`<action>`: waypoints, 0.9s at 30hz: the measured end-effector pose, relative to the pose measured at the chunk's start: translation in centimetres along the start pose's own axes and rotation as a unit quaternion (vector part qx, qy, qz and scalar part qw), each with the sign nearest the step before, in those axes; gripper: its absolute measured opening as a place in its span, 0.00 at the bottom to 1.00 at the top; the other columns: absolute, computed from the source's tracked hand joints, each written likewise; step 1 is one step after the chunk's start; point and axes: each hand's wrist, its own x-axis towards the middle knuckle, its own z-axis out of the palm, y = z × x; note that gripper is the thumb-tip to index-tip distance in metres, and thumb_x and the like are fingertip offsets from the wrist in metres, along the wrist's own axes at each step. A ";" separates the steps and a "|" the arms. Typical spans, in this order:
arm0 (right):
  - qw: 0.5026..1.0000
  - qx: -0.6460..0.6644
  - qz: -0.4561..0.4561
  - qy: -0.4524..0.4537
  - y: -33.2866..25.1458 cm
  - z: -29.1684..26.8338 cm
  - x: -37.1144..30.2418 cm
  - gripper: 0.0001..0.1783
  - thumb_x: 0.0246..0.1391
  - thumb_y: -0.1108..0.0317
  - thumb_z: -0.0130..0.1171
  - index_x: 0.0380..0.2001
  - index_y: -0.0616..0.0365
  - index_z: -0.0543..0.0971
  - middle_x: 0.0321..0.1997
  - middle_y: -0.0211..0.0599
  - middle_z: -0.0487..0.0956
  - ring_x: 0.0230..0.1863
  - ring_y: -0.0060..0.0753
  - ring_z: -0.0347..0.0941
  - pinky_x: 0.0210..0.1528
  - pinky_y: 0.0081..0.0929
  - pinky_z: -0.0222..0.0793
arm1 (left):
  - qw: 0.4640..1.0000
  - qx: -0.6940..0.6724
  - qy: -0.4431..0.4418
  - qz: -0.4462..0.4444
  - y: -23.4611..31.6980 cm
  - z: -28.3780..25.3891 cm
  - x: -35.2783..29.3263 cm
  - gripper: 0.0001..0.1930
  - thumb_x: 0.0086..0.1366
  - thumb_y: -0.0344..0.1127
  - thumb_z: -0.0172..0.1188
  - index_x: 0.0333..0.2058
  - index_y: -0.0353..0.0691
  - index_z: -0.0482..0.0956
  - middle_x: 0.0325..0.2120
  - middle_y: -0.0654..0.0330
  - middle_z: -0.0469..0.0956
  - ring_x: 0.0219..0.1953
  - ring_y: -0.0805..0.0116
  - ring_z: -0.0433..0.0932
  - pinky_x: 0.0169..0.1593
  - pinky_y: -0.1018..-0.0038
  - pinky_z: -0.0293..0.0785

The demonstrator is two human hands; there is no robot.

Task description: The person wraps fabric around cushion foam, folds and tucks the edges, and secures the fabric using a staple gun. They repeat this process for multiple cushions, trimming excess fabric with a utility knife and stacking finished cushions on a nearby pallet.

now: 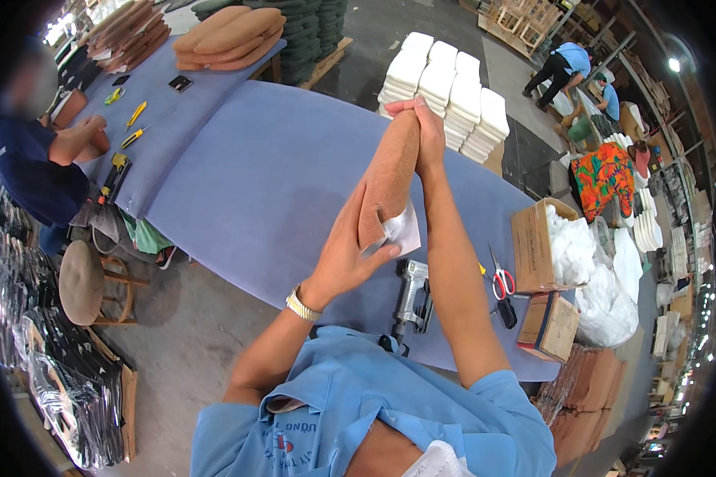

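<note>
Above the blue table I hold a brown fabric cushion (390, 171) tilted between both hands. White stuffing (395, 227) and a pale flap show at its near, open end. My left hand (344, 248), with a metal watch on the wrist, wraps round that near end, its thumb beside the opening. Over the far end my right hand (428, 131) is closed, fingers pressed across the tip. On the table between my forearms lies a silver air staple gun (412, 290).
Red-handled scissors (503, 282) lie right of my right forearm, near a box of white stuffing (533, 246) and a smaller box (549, 326). White pads (445, 83) are stacked beyond the table (254, 159). At left, a co-worker (40, 151) stands by finished-looking brown cushions (229, 38).
</note>
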 end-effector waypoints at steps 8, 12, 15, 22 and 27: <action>0.998 -0.016 -0.065 -0.008 2.0 0.8 0.3 0.30 0.70 0.52 0.42 0.36 0.67 0.85 0.39 0.38 0.84 0.41 0.29 0.76 0.49 0.27 0.69 | 0.993 0.011 0.005 -0.115 -4.1 0.3 -4.9 0.38 0.69 0.40 0.63 0.71 0.33 0.57 0.64 0.38 0.71 0.63 0.42 0.74 0.64 0.59 0.72; 0.992 0.037 -0.122 0.005 1.2 1.9 -0.2 0.24 0.69 0.56 0.47 0.31 0.64 0.83 0.33 0.32 0.80 0.39 0.24 0.72 0.47 0.24 0.66 | 0.991 -0.004 0.129 0.025 -4.6 0.4 -3.8 0.22 0.77 0.40 0.52 0.62 0.32 0.74 0.51 0.41 0.81 0.51 0.53 0.83 0.53 0.64 0.77; 0.996 0.035 -0.085 0.013 0.6 2.1 -1.0 0.24 0.70 0.56 0.48 0.31 0.64 0.83 0.31 0.31 0.80 0.37 0.25 0.73 0.45 0.25 0.67 | 0.973 -0.020 0.137 -0.186 -4.3 -0.5 -3.6 0.20 0.79 0.42 0.50 0.52 0.29 0.81 0.33 0.49 0.85 0.33 0.68 0.79 0.38 0.68 0.76; 0.996 0.056 0.021 0.071 1.8 0.9 -2.0 0.34 0.73 0.44 0.43 0.31 0.64 0.84 0.29 0.32 0.79 0.35 0.24 0.73 0.43 0.24 0.67 | 0.987 0.129 0.079 -0.060 1.8 -5.5 0.6 0.21 0.78 0.42 0.51 0.36 0.28 0.82 0.16 0.47 0.72 0.21 0.71 0.66 0.28 0.66 0.68; 0.976 -0.038 0.203 0.074 12.2 0.2 -8.8 0.37 0.74 0.40 0.40 0.38 0.65 0.84 0.41 0.43 0.83 0.47 0.32 0.77 0.53 0.34 0.71 | 0.977 0.131 -0.020 -0.165 -2.6 -5.4 2.0 0.24 0.77 0.46 0.51 0.31 0.28 0.80 0.17 0.43 0.73 0.19 0.54 0.68 0.29 0.60 0.69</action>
